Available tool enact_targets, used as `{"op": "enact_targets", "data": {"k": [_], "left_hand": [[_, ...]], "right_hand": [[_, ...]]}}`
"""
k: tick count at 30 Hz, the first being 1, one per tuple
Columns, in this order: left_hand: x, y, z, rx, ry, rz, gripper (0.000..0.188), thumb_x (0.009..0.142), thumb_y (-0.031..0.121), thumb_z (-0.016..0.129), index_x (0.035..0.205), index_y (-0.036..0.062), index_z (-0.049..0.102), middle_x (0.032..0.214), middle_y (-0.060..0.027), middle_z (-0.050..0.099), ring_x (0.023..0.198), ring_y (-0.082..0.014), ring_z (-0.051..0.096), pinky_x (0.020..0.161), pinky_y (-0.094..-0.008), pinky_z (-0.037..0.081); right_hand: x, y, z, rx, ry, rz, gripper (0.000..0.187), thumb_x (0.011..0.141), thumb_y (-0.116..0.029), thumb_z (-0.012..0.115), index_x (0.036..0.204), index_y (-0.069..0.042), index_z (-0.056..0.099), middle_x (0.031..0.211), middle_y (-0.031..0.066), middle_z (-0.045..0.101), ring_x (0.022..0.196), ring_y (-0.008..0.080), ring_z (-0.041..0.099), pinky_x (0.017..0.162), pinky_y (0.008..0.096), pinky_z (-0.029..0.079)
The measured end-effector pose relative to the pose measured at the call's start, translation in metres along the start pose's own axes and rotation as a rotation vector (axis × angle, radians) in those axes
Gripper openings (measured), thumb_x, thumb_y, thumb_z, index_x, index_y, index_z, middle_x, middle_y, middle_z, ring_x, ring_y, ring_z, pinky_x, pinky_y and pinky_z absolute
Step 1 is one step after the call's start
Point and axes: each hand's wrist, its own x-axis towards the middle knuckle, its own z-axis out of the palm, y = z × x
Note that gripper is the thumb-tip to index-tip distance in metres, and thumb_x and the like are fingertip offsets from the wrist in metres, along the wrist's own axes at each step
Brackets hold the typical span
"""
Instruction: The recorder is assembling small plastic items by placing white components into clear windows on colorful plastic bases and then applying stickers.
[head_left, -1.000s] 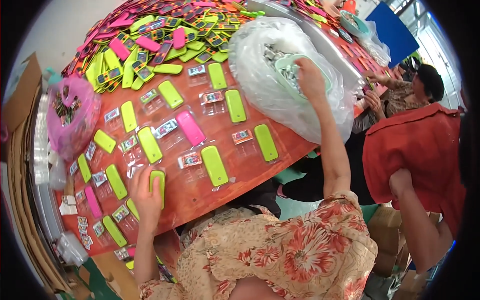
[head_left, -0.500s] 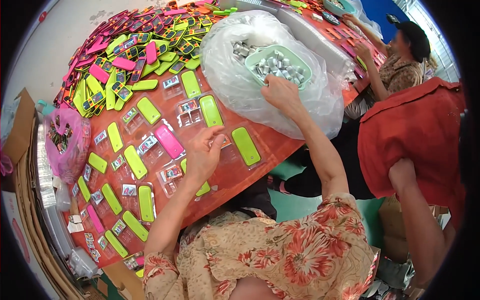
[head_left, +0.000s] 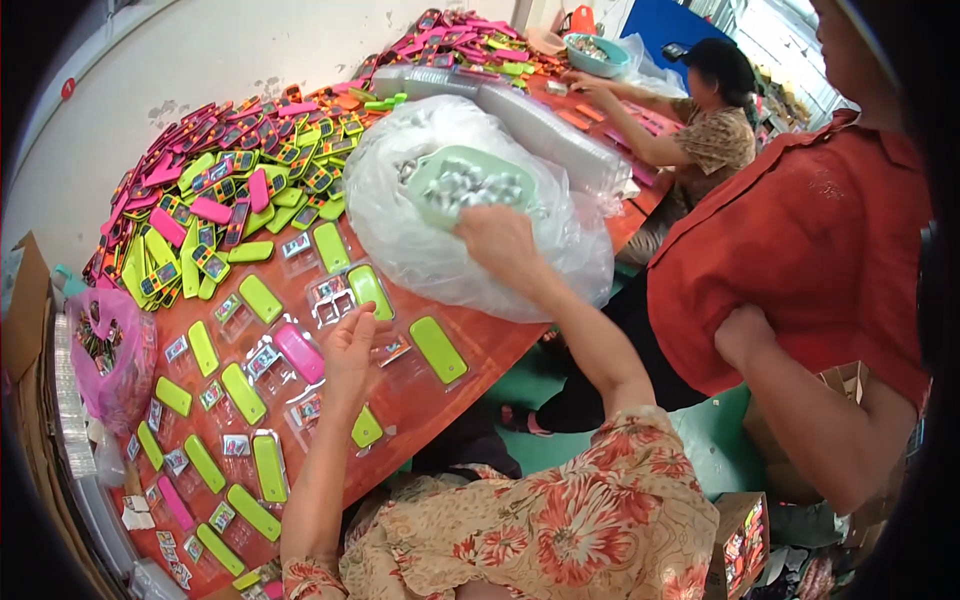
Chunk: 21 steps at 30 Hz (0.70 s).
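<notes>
My right hand (head_left: 497, 243) is closed on the near rim of a pale green plastic basket (head_left: 428, 207). Small silvery pieces (head_left: 470, 186) fill the basket, smeared by motion. It rests on a large clear plastic bag (head_left: 385, 190), where more silvery pieces show. My left hand (head_left: 350, 348) is raised over the table, fingers loosely bent and apart, with nothing visible in them. Around it lie clear blister trays, each with a toy phone, back up: a green one (head_left: 438, 350) to its right and a pink one (head_left: 299, 353) to its left. Small picture cards (head_left: 263, 358) sit in the trays.
A heap of toy phones (head_left: 215, 190) covers the far left of the red table (head_left: 480, 360). Stacked clear trays (head_left: 560, 135) stand behind the bag. A pink bag (head_left: 120, 370) hangs at the left. A person in red (head_left: 770, 260) stands close right; another person (head_left: 725, 140) works beyond.
The view has swung, so the table appears shifted left and lower. My right hand stays at the basket, whose contents now blur. My left hand's fingers have tilted upward.
</notes>
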Motion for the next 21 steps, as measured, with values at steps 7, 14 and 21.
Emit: {"op": "enact_targets", "data": {"k": [7,14,21], "left_hand": [[-0.007,0.017,-0.016,-0.520,-0.203,0.094,0.065,0.080,0.057,0.041,0.125,0.0111,0.035,0.118,-0.0082,0.048,0.101,-0.0232,0.051,0.079,-0.0410,0.044],[-0.046,0.006,-0.062,-0.591,0.186,0.008,0.044,0.073,0.015,0.052,0.114,0.0019,0.044,0.104,-0.0110,0.056,0.093,-0.0227,0.056,0.074,-0.0397,0.050],[-0.075,-0.008,-0.069,-0.438,0.552,0.306,0.054,0.074,0.015,0.055,0.122,0.0105,0.029,0.105,-0.0081,0.048,0.086,-0.0200,0.055,0.063,-0.0354,0.053]], "right_hand": [[-0.046,-0.089,0.019,0.289,0.028,-0.582,0.008,0.061,-0.009,0.055,0.066,-0.008,0.049,0.067,0.0078,0.050,0.065,0.0269,0.052,0.055,0.0381,0.043],[-0.040,-0.118,0.026,0.543,-0.616,-0.707,0.029,0.078,-0.020,0.056,0.103,-0.005,0.052,0.096,0.0155,0.054,0.091,0.0310,0.052,0.075,0.0387,0.043],[-0.030,-0.188,0.061,0.425,-0.837,-0.647,0.036,0.086,-0.032,0.043,0.094,0.001,0.054,0.089,0.0197,0.054,0.090,0.0333,0.051,0.079,0.0399,0.039]]}}
